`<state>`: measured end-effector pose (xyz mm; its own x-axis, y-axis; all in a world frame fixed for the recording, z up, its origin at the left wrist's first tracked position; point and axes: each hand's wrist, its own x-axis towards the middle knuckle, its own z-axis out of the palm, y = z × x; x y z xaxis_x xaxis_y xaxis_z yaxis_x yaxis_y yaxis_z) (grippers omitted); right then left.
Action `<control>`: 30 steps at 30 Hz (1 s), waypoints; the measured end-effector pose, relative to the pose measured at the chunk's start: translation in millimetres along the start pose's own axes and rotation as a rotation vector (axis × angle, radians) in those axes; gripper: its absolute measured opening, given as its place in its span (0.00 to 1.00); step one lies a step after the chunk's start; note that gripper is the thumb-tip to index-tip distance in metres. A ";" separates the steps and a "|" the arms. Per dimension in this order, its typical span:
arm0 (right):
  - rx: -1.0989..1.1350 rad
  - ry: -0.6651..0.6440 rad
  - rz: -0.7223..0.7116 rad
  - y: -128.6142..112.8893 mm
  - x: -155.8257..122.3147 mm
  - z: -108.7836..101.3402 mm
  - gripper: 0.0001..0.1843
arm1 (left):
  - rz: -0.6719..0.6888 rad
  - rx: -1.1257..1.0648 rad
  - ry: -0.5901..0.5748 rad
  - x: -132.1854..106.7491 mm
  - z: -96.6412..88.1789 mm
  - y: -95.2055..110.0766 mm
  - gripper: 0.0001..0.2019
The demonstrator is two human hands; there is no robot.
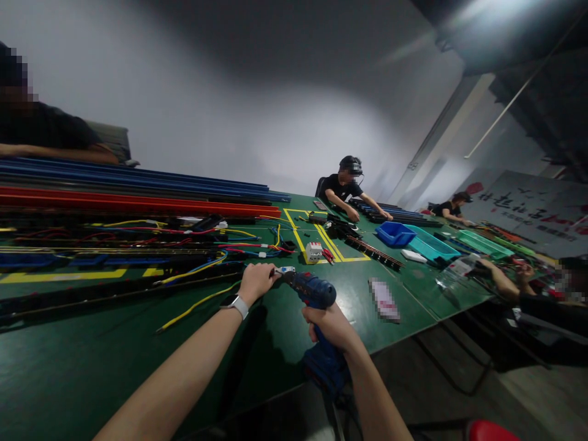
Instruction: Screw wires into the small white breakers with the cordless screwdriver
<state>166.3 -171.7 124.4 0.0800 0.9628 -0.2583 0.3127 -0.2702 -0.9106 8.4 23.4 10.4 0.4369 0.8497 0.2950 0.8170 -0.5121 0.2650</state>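
My right hand [331,324] is wrapped round the handle of a blue cordless drill [313,290], which points away from me and to the left. Just ahead of the drill's nose, my left hand [258,282] is closed in a pinch at a small white-and-blue piece [287,269]. The drill's tip seems to meet this piece, but the contact is too small to make out. A long black rail [202,280] lies behind my left hand, and a loose yellow wire [195,306] rests left of it. Beyond the drill stands a white circuit breaker [314,252] with red switches.
Red rails [138,201] and blue rails [138,180] run along the table's left back. A blue bin [394,234], a turquoise tray [432,245] and a printed packet [384,300] lie to the right. Co-workers sit across the table and at the right edge.
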 end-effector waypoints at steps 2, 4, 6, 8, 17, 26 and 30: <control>-0.002 -0.001 0.002 0.1 0.2 -0.2 0.04 | 0.000 0.002 0.001 0.0 0.2 0.0 0.20; 0.005 -0.014 -0.002 0.2 1.0 -0.4 0.04 | -0.003 0.004 -0.001 -0.1 0.0 0.2 0.20; 0.010 -0.016 0.001 0.7 2.1 -0.6 0.04 | -0.008 0.004 -0.006 -0.3 -0.4 0.6 0.19; 0.018 -0.015 0.003 1.7 3.2 -0.9 0.05 | -0.015 0.001 -0.008 -0.5 -0.6 0.8 0.19; 0.058 -0.021 0.003 4.5 4.8 -1.7 0.05 | -0.011 0.000 -0.005 0.1 -0.7 0.8 0.19; 0.017 -0.024 0.011 0.8 2.8 -2.1 0.04 | -0.020 -0.008 -0.014 -1.0 -3.9 2.6 0.20; 0.028 -0.025 -0.030 1.9 3.0 -2.1 0.05 | -0.033 -0.024 -0.032 -1.2 -6.1 3.9 0.19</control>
<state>169.2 -169.3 122.5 0.0476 0.9700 -0.2384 0.2880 -0.2418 -0.9266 8.7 19.6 16.7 0.4221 0.8695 0.2563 0.8219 -0.4864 0.2964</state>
